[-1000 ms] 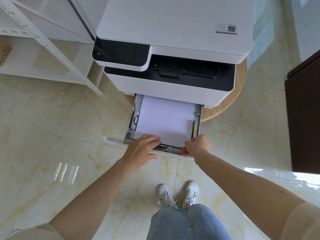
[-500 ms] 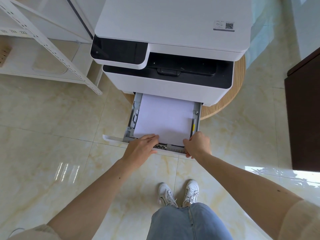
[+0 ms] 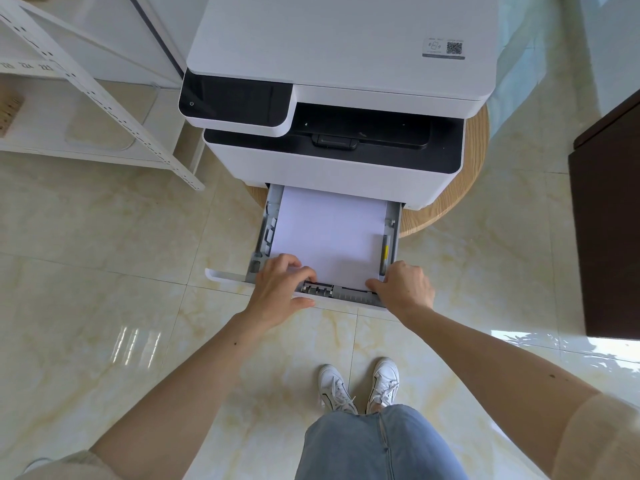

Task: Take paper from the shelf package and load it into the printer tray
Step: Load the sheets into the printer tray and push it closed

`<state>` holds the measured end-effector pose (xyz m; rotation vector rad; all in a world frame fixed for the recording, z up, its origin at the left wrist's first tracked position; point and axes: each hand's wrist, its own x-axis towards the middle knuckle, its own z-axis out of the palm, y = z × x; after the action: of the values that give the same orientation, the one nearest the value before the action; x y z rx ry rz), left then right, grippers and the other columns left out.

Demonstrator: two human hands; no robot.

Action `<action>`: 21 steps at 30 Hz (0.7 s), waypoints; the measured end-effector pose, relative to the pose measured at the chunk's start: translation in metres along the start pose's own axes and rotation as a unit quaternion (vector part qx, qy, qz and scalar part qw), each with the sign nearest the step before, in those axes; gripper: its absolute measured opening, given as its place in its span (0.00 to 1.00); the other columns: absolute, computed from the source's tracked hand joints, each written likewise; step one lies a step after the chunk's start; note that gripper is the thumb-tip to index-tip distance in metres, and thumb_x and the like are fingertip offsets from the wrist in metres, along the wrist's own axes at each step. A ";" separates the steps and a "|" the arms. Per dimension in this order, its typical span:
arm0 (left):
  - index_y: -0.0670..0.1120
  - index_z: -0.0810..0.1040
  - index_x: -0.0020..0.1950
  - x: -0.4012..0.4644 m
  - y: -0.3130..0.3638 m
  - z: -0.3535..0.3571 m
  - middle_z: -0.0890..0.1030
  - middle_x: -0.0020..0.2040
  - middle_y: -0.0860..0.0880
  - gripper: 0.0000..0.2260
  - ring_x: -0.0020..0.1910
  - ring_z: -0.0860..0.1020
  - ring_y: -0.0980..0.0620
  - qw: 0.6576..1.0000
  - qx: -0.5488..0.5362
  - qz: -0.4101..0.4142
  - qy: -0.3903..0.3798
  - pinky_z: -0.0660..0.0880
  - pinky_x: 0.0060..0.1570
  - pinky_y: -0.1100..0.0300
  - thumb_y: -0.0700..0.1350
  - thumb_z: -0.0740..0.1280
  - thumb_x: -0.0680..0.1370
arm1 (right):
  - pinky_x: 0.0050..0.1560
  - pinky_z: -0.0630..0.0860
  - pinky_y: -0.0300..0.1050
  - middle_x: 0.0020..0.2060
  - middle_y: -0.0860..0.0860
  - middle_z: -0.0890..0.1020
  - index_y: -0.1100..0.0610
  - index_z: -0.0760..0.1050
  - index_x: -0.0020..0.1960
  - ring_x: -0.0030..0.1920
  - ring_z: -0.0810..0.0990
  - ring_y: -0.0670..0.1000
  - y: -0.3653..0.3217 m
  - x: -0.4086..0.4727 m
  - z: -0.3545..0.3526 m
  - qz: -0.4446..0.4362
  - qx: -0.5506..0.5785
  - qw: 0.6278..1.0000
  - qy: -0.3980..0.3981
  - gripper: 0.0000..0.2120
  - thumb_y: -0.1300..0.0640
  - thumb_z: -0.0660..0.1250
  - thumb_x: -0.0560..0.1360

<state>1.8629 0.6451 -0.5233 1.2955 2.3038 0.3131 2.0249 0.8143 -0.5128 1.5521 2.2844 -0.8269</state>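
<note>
Paper (image 3: 329,233) lies flat as a white stack inside the printer tray (image 3: 390,237), which is pulled out toward you from the bottom of a white printer (image 3: 332,98). The stack fills the tray between its grey side guides, its near edge just short of the tray's front rail. The printer sits on a round wooden stool (image 3: 460,188) that serves as its bench, and the open tray overhangs the stool's near edge above the glossy tiled floor (image 3: 104,306).

Your left hand (image 3: 280,289) rests at the tray's front left corner, fingers curled with the tips pressing down on the near left corner of the paper and the thumb against the tray's front edge. Your right hand (image 3: 403,287) is at the front right corner, fingers bent, the tips touching the paper's near right corner beside the right guide. Neither hand grips anything; both press loosely.

A white metal shelf (image 3: 104,98) stands to the left of the printer, and a dark cabinet (image 3: 609,237) is at the right edge. Your jeans and white shoes (image 3: 360,386) show below.
</note>
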 end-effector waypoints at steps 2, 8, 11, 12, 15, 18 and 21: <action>0.55 0.80 0.55 0.004 -0.002 -0.006 0.71 0.59 0.51 0.21 0.62 0.68 0.48 1.000 -0.003 0.001 -0.027 0.66 0.62 0.51 0.57 0.77 0.64 | 0.28 0.63 0.40 0.29 0.51 0.73 0.56 0.67 0.32 0.32 0.73 0.55 0.001 0.000 0.000 -0.001 0.007 1.000 -0.001 0.16 0.49 0.69 0.70; 0.45 0.80 0.50 0.014 -0.011 -0.020 0.80 0.50 0.50 0.20 0.52 0.76 0.49 0.969 -0.115 -0.076 0.203 0.73 0.52 0.54 0.60 0.70 0.70 | 0.34 0.72 0.45 0.38 0.53 0.81 0.56 0.75 0.44 0.40 0.78 0.57 0.002 -0.001 -0.003 -0.011 0.115 0.991 0.070 0.13 0.47 0.68 0.72; 0.41 0.77 0.57 0.026 -0.027 -0.025 0.78 0.56 0.43 0.18 0.57 0.73 0.42 0.952 -0.097 -0.132 0.257 0.67 0.54 0.58 0.48 0.73 0.72 | 0.38 0.71 0.46 0.52 0.52 0.76 0.55 0.75 0.53 0.47 0.77 0.55 0.001 0.005 -0.002 -0.025 0.162 0.981 0.100 0.15 0.48 0.72 0.72; 0.41 0.78 0.59 0.031 -0.031 -0.026 0.78 0.58 0.42 0.18 0.59 0.73 0.42 0.951 -0.108 -0.148 0.251 0.65 0.54 0.61 0.46 0.74 0.72 | 0.39 0.70 0.45 0.56 0.51 0.74 0.55 0.75 0.56 0.50 0.77 0.55 0.000 0.008 -0.001 -0.020 0.178 0.979 0.099 0.17 0.49 0.73 0.71; 0.40 0.81 0.56 0.038 -0.035 -0.026 0.81 0.56 0.43 0.13 0.59 0.76 0.44 0.947 -0.144 -0.165 0.237 0.68 0.54 0.63 0.42 0.74 0.72 | 0.43 0.71 0.45 0.58 0.53 0.76 0.56 0.77 0.57 0.53 0.79 0.55 -0.003 0.016 0.003 0.007 0.228 0.968 0.104 0.18 0.51 0.74 0.71; 0.41 0.82 0.54 0.042 -0.033 -0.023 0.84 0.53 0.44 0.12 0.54 0.81 0.46 0.931 -0.180 -0.197 0.249 0.75 0.56 0.55 0.40 0.74 0.72 | 0.48 0.75 0.47 0.55 0.55 0.81 0.58 0.81 0.54 0.53 0.80 0.57 -0.005 0.023 0.007 0.044 0.243 0.962 0.119 0.14 0.52 0.73 0.71; 0.41 0.83 0.54 0.045 -0.031 -0.019 0.85 0.51 0.44 0.12 0.52 0.82 0.47 0.915 -0.202 -0.223 0.269 0.78 0.56 0.54 0.39 0.75 0.71 | 0.48 0.78 0.49 0.50 0.56 0.84 0.58 0.83 0.46 0.49 0.80 0.57 -0.007 0.026 0.010 0.070 0.265 0.954 0.120 0.09 0.53 0.72 0.72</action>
<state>1.8108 0.6679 -0.5328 0.4876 2.6861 1.0233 2.0073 0.8268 -0.5323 2.1140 2.1818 -1.3578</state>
